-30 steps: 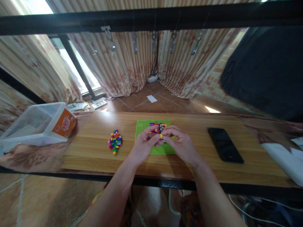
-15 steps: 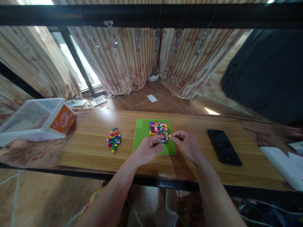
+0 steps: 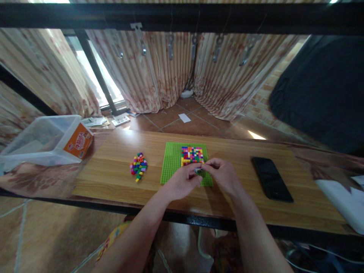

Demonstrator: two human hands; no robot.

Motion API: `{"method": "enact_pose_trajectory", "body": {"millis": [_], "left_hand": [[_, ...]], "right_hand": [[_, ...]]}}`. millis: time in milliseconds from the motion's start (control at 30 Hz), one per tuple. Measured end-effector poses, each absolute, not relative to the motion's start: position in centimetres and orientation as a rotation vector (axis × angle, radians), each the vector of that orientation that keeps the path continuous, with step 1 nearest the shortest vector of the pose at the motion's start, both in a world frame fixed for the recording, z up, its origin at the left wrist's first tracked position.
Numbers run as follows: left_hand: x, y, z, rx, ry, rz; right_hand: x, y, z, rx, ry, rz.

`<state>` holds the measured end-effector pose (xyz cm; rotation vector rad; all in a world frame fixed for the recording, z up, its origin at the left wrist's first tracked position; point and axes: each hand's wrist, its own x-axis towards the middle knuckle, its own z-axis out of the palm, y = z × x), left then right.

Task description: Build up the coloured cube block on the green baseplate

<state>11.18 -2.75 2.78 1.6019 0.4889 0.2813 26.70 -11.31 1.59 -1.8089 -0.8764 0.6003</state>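
Observation:
A block of many small coloured toy bricks (image 3: 192,153) stands on the green studded baseplate (image 3: 170,159). My left hand (image 3: 183,182) lies over the near edge of this block. Its index finger reaches to the block's near right corner, with the thumb apart below, and a bit of brickwork shows in the gap. At that same corner my right hand (image 3: 223,174) pinches a small yellow brick, mostly covered by the fingertips. The fingertips of both hands meet there. Left of the baseplate lies a pile of loose coloured bricks (image 3: 139,167).
A wooden table (image 3: 108,170) carries everything. A black phone (image 3: 272,178) lies at the right. At the far left is a clear plastic tub (image 3: 42,140) with an orange label. A black bar (image 3: 182,17) crosses overhead, before curtains. White papers (image 3: 341,201) lie at the right edge.
My right hand has brought the yellow brick left and slightly down to the block's corner. The left hand has shifted right, its index finger meeting the right fingertips. The view has moved slightly.

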Motion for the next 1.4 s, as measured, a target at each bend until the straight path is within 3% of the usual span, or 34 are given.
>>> {"method": "enact_pose_trajectory", "body": {"millis": [900,1133,1400], "left_hand": [[11.5,-2.9,2.3,1.587,0.453,0.304],[11.1,-2.5,2.6,1.567,0.531,0.441],[10.3,1.7,0.9,1.622,1.089,0.834]], "right_hand": [[26.4,-10.0,1.1,-1.401,-0.256,1.155],[26.0,-9.9,1.4,-1.466,-0.280,1.094],[27.0,-10.0,1.1,-1.475,-0.401,0.791]]}}
